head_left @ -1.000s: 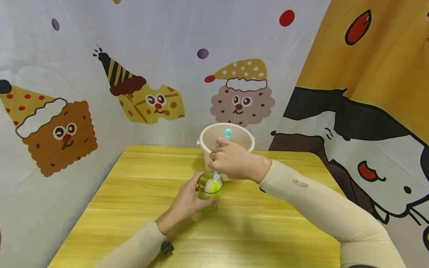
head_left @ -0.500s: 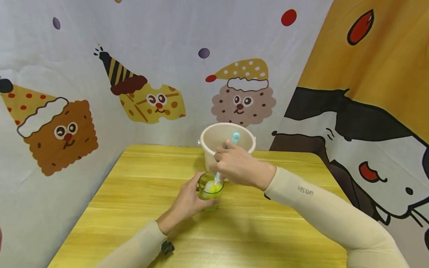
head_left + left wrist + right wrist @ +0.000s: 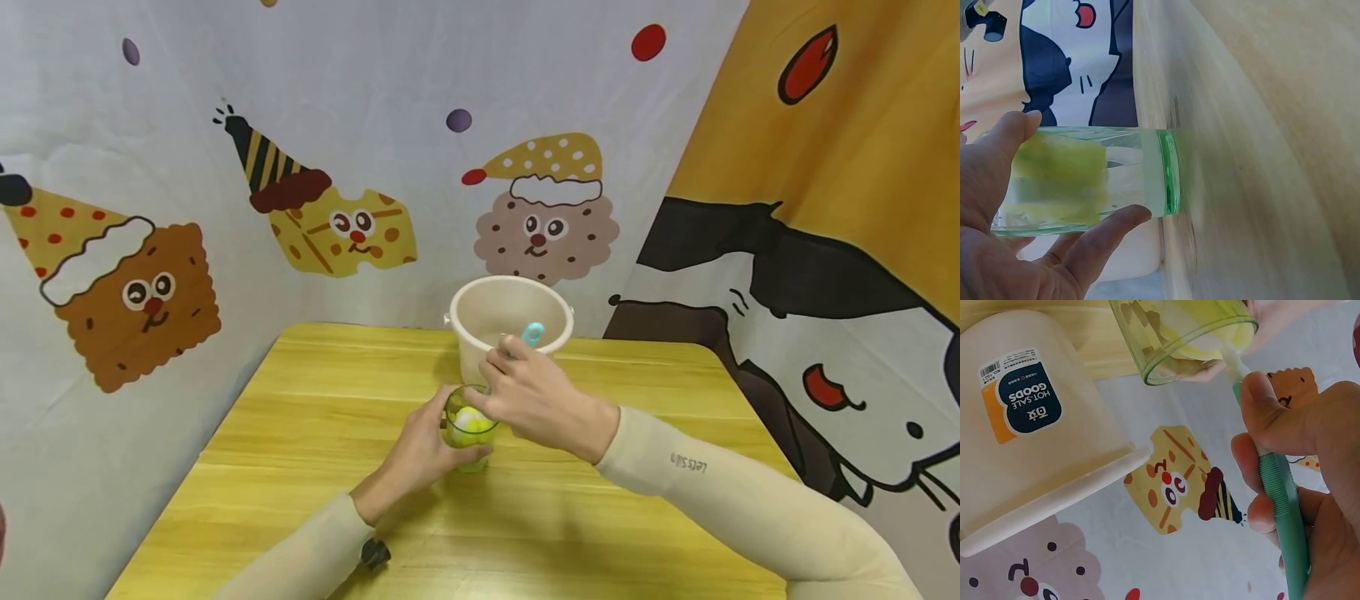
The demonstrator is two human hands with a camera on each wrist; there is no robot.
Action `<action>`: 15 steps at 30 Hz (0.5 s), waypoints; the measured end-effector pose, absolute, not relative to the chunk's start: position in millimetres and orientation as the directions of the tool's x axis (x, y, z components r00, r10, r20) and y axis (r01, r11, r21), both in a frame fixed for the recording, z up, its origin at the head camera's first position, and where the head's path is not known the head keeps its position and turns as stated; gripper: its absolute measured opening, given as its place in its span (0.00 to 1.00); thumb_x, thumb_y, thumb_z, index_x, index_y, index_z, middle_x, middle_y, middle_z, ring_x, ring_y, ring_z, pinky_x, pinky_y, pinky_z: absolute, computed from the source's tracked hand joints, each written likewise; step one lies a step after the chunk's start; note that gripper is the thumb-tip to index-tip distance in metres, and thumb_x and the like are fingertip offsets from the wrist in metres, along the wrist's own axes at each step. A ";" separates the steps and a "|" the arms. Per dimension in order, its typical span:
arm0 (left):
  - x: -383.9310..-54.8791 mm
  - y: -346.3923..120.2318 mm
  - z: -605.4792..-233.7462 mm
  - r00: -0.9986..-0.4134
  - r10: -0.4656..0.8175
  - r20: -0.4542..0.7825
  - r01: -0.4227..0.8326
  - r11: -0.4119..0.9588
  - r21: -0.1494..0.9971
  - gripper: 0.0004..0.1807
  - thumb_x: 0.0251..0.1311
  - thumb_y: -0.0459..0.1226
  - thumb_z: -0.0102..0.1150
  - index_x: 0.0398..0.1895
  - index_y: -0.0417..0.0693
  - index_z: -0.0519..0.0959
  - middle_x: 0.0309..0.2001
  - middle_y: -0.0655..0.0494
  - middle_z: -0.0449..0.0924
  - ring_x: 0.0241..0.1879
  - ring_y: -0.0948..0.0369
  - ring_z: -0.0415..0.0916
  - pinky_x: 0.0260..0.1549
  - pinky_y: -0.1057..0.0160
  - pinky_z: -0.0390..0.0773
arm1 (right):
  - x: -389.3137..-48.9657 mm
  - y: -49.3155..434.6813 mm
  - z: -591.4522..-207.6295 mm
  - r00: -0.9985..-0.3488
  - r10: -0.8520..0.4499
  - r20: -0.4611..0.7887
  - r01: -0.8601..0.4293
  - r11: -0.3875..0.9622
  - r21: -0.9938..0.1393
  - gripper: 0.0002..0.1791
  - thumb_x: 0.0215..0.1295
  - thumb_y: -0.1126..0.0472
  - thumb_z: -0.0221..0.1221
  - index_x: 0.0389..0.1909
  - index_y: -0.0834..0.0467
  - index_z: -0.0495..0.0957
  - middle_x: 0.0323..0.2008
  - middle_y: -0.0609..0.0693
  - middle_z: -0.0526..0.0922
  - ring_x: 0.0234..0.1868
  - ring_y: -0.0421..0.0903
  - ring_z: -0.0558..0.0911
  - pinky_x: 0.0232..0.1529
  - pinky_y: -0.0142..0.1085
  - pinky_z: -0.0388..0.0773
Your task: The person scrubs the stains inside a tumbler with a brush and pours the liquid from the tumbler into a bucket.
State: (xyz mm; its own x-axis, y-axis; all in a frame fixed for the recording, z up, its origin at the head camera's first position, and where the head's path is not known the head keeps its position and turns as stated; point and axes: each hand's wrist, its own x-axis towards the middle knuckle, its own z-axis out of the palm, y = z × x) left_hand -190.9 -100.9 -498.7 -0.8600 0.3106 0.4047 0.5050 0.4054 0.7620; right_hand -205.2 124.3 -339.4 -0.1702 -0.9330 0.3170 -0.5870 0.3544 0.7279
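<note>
My left hand [image 3: 411, 457] grips the green glass [image 3: 1094, 178], upright just in front of the pale bucket [image 3: 1082, 462]; my right hand [image 3: 536, 402] pinches the teal brush handle [image 3: 1285, 512], its yellow-and-white head [image 3: 472, 419] inside the glass. Scrubbing seems the step in hand; next I'd work it round the inside, glass held steady

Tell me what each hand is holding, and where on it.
The left hand grips the green-tinted drinking glass around its side wall. The right hand holds the sponge brush by its green handle, near the white neck.
</note>
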 end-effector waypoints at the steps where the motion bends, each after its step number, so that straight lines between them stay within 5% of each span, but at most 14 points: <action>1: -190.9 -100.6 -498.3 -0.862 0.310 0.401 0.501 0.407 0.764 0.44 0.64 0.54 0.90 0.78 0.63 0.74 0.66 0.55 0.90 0.60 0.56 0.90 0.57 0.43 0.96 | -204.4 124.6 -340.5 -0.165 -0.933 0.320 -0.581 0.354 0.733 0.17 0.56 0.58 0.81 0.43 0.42 0.88 0.38 0.49 0.96 0.44 0.49 0.90 0.58 0.42 0.77; 15: -187.5 -96.5 -486.1 -0.917 0.280 0.285 0.389 0.465 0.795 0.47 0.58 0.46 0.94 0.78 0.59 0.75 0.66 0.56 0.90 0.60 0.57 0.89 0.61 0.50 0.95 | -196.8 122.8 -344.7 -0.169 -0.943 0.287 -0.562 0.332 0.758 0.12 0.65 0.54 0.82 0.37 0.44 0.86 0.35 0.45 0.95 0.37 0.43 0.88 0.44 0.33 0.82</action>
